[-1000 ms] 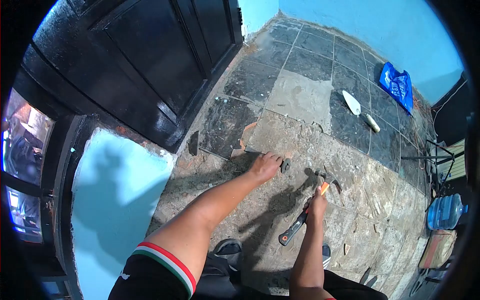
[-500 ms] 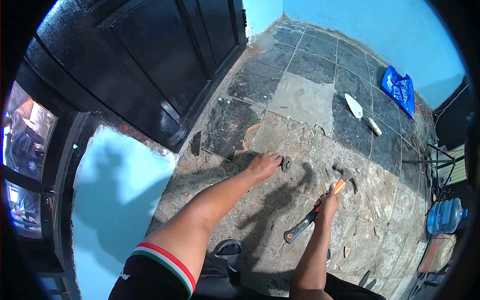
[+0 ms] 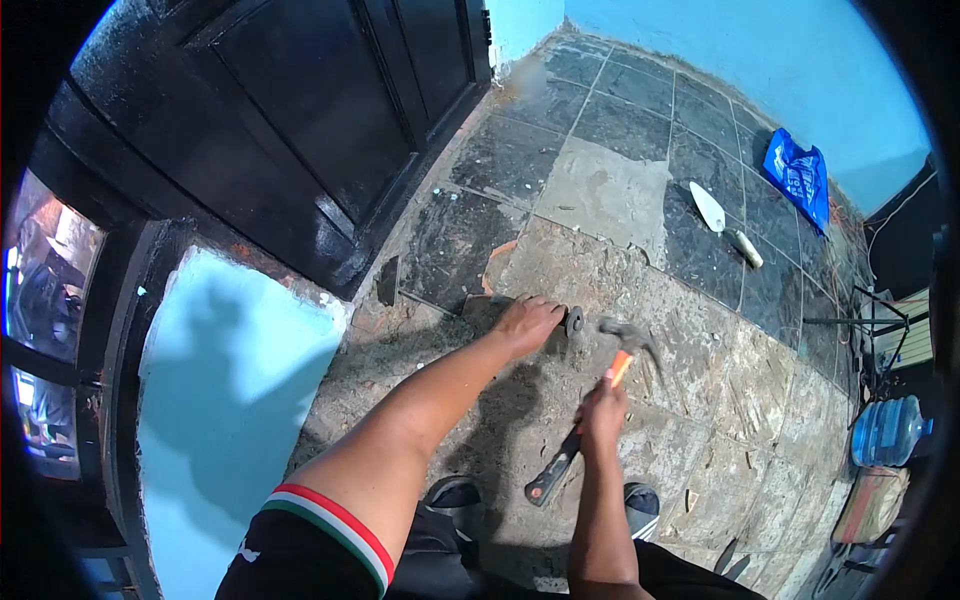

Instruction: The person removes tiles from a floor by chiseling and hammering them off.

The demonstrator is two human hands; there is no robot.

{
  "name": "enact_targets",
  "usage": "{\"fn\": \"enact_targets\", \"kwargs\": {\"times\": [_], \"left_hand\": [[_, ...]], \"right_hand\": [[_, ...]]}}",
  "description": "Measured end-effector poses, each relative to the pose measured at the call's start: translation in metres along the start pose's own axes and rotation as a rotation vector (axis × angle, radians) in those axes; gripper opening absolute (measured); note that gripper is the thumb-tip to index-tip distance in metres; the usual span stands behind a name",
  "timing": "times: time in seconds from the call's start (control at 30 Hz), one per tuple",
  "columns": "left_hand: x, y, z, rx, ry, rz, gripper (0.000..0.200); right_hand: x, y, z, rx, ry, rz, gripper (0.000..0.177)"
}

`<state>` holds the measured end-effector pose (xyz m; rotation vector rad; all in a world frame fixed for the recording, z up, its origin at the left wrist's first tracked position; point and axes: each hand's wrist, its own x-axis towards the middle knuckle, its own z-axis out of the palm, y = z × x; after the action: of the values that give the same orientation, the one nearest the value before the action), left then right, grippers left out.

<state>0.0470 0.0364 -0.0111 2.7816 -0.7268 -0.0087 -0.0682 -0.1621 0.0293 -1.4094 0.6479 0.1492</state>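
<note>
My left hand (image 3: 532, 325) is closed around what looks like a chisel (image 3: 573, 321). Only its round dark end shows past my fist; the rest is hidden. Beneath it lies rough, broken floor, beside the edge of a dark tile (image 3: 455, 240). In my right hand (image 3: 602, 412) is a claw hammer (image 3: 558, 468) with a black and orange handle. Its metal head is just right of the chisel's round end, a small gap apart.
A trowel (image 3: 708, 208) and a blue plastic bag (image 3: 797, 180) lie on the tiles at upper right. A black door (image 3: 320, 110) stands at left, above a light blue wall piece (image 3: 230, 400). At right are a water jug (image 3: 888, 430) and a metal stand (image 3: 880, 320).
My right hand has swung the hammer leftward, bringing its head near the round end in my left hand. My left hand has barely moved.
</note>
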Motion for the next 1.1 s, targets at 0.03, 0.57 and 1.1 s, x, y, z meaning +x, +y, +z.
{"fn": "enact_targets", "kwargs": {"times": [0.03, 0.57, 1.1], "left_hand": [[0.000, 0.000, -0.001, 0.005, -0.001, 0.003, 0.031], [0.010, 0.001, 0.013, 0.116, -0.071, 0.031, 0.028], [-0.046, -0.068, 0.006, 0.227, -0.036, -0.233, 0.025]], "right_hand": [[0.003, -0.006, -0.009, 0.006, 0.075, -0.014, 0.041], [-0.002, 0.009, 0.005, -0.040, 0.031, 0.031, 0.042], [-0.027, 0.048, 0.040, -0.156, -0.159, 0.109, 0.037]]}}
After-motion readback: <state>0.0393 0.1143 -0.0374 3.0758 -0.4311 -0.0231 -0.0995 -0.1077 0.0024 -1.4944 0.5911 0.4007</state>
